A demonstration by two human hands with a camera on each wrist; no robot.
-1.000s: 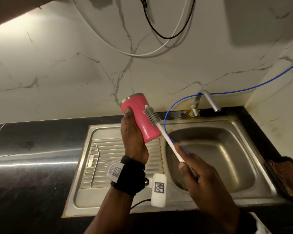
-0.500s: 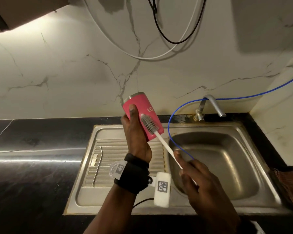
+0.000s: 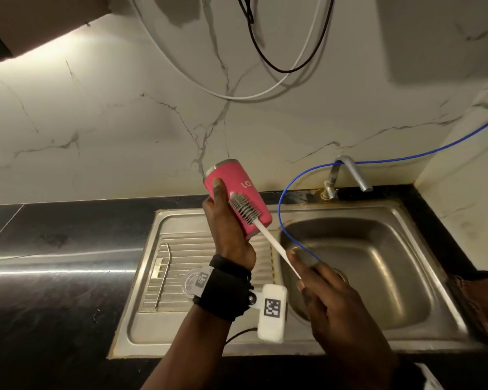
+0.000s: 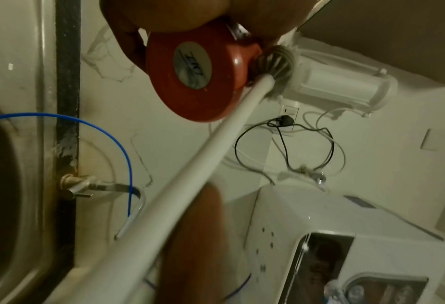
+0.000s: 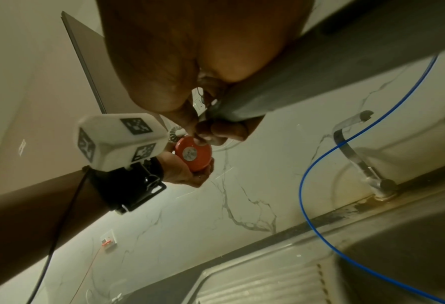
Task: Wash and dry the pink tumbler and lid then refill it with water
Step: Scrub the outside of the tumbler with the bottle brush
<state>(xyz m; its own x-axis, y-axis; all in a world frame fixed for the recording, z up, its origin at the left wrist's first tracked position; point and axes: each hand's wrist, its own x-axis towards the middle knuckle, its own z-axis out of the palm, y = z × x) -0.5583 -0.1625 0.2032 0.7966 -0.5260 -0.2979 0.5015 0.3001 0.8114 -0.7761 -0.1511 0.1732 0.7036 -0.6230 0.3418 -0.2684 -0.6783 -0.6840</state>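
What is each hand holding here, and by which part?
The left hand grips the pink tumbler around its body, toward the base. The right hand holds the bottle brush by the lower end of its white handle.

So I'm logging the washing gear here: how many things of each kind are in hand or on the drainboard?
Pink tumbler: 1
Bottle brush: 1
Bent metal straw: 1
Clear lid: 1
Total: 4

Black polished desk with steel sink set in. On draining board, bent metal straw and clear lid, partly hidden. Brown cloth at right.
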